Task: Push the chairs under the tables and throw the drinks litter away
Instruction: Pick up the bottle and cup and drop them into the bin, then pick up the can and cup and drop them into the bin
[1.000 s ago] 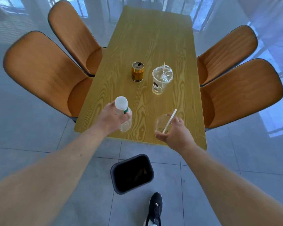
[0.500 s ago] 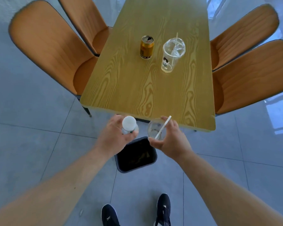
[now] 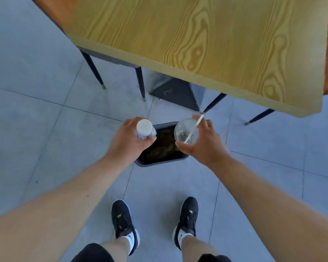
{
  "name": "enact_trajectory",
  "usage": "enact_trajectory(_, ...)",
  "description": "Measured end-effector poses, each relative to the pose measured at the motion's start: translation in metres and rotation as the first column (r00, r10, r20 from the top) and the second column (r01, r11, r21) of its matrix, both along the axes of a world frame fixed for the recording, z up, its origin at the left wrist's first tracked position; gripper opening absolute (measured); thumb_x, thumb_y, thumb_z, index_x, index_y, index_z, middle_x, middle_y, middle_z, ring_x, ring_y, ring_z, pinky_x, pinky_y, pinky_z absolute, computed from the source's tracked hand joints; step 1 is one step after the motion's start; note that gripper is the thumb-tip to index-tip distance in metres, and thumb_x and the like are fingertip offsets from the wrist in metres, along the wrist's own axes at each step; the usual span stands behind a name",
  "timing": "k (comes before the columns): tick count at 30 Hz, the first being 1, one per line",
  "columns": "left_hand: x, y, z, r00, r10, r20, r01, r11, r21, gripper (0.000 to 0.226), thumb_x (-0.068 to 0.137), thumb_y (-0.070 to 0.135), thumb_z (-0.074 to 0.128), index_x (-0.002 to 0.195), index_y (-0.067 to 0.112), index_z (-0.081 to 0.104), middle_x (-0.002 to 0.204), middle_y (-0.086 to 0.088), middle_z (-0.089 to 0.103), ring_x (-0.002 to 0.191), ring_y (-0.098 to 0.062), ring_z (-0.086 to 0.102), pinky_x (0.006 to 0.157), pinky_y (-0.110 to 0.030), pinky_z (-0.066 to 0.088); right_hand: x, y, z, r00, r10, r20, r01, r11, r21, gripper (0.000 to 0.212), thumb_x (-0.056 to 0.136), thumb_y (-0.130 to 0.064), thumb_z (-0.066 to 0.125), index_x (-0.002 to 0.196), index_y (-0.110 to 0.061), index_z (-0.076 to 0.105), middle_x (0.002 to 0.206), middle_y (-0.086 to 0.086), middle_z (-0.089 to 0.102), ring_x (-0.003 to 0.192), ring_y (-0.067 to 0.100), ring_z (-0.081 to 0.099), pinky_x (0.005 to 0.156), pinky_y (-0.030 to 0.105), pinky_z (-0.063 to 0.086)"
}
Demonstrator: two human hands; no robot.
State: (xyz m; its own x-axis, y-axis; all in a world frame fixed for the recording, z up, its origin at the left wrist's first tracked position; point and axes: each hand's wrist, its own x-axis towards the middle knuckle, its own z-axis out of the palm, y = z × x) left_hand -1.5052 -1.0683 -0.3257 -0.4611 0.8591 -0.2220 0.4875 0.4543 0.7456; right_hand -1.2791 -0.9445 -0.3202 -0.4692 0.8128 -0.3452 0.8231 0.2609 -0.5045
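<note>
Floor: grey tiles point(image 3: 36, 103), person standing, two black trainers point(image 3: 123, 222) at frame bottom.
Bench: wood-grain top point(image 3: 206, 44), near edge overhanging the floor, dark legs below.
Bin: dark, open-topped point(image 3: 163, 148), on the floor between both hands, just short of the bench edge.
Left hand point(image 3: 130, 143): grip closed round a clear bottle point(image 3: 145, 130) with white cap, upright, over the bin's left rim.
Right hand point(image 3: 203, 142): grip wrapped round a clear plastic cup point(image 3: 186, 132) with a white straw point(image 3: 194, 128), over the bin's right rim.
</note>
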Motion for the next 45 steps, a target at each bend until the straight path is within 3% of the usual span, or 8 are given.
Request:
enact_trajectory(3,-0.002,-0.007,-0.012,1.000,0.007,-0.010,-0.007,1.000,-0.030,0.044,0.072,0.040,0.085,0.111,0.035,0.067,0.107,0.009,0.061,0.101,-0.009,0.056,0.083,-0.028,0.042,-0.001,0.000,-0.009,1.000,0.019,0.015,-0.019,1.000,-0.004,0.103,0.064,-0.079,0.068,0.148,-0.037,0.025,0.140,0.001,0.044,0.110,0.036,0.062,0.085,0.043,0.048)
enact_trajectory(11,0.000,-0.011,-0.018,0.999,0.034,-0.023,-0.036,0.997,-0.072,0.047,0.070,0.043,0.086,0.110,0.046,0.061,0.102,0.026,0.052,0.094,0.006,0.050,0.077,-0.007,0.033,-0.007,-0.001,-0.013,1.000,0.003,-0.026,-0.003,1.000,-0.024,0.104,0.065,-0.078,0.070,0.149,-0.037,0.026,0.139,0.000,0.043,0.109,0.031,0.062,0.082,0.038,0.049)
enact_trajectory(16,0.002,-0.010,-0.024,0.999,0.045,-0.003,-0.045,0.995,-0.091,0.050,0.069,0.045,0.085,0.111,0.052,0.058,0.107,0.021,0.053,0.090,0.015,0.051,0.077,-0.007,0.033,-0.005,-0.005,-0.018,1.000,0.006,-0.027,-0.007,0.999,-0.036,0.102,0.069,-0.073,0.076,0.150,-0.037,0.025,0.141,-0.002,0.040,0.106,0.028,0.064,0.081,0.041,0.056)
enact_trajectory(22,0.001,-0.009,-0.028,1.000,0.029,-0.008,-0.029,0.993,-0.118,0.067,0.071,0.051,0.085,0.128,0.047,0.051,0.120,0.021,0.048,0.104,0.002,0.048,0.084,-0.020,0.037,-0.003,-0.002,-0.016,1.000,0.018,-0.011,-0.019,0.999,-0.047,0.109,0.070,-0.074,0.077,0.154,-0.039,0.016,0.153,-0.002,0.035,0.115,0.031,0.062,0.082,0.040,0.053)
enact_trajectory(30,-0.002,-0.003,-0.004,1.000,0.013,0.000,-0.012,0.987,-0.160,0.073,0.074,0.057,0.078,0.138,0.043,0.046,0.127,0.024,0.041,0.112,0.003,0.040,0.090,-0.025,0.036,0.002,-0.001,0.006,0.999,0.038,0.037,-0.037,0.999,-0.036,0.104,0.073,-0.079,0.068,0.154,-0.039,0.016,0.156,-0.006,0.033,0.118,0.027,0.061,0.076,0.033,0.048)
enact_trajectory(37,-0.003,0.010,0.074,0.999,-0.006,0.034,0.009,0.995,-0.097,0.064,0.076,0.060,0.073,0.133,0.048,0.046,0.127,0.026,0.043,0.116,0.000,0.043,0.090,-0.028,0.038,0.000,-0.003,0.086,0.998,0.009,0.061,-0.007,1.000,-0.028,0.098,0.073,-0.081,0.062,0.152,-0.043,0.019,0.152,-0.013,0.034,0.123,0.023,0.057,0.081,0.037,0.052)
enact_trajectory(41,-0.016,0.052,0.166,0.995,-0.094,-0.039,0.096,0.995,0.036,0.060,0.076,0.061,0.071,0.130,0.049,0.046,0.124,0.025,0.045,0.117,0.000,0.044,0.091,-0.029,0.036,-0.007,0.023,0.179,0.999,-0.031,-0.009,0.031,0.995,0.091,0.094,0.075,-0.082,0.059,0.153,-0.039,0.027,0.146,-0.013,0.043,0.125,0.017,0.055,0.079,0.032,0.045)
enact_trajectory(45,-0.039,0.127,0.248,0.983,-0.129,-0.133,0.151,0.975,0.166,0.065,0.077,0.055,0.076,0.133,0.036,0.050,0.124,0.013,0.045,0.120,-0.013,0.049,0.086,-0.036,0.042,-0.016,0.078,0.247,0.996,-0.033,-0.081,0.052,0.969,0.243,0.090,0.080,-0.076,0.064,0.152,-0.033,0.031,0.144,-0.007,0.047,0.123,0.019,0.057,0.081,0.027,0.042)
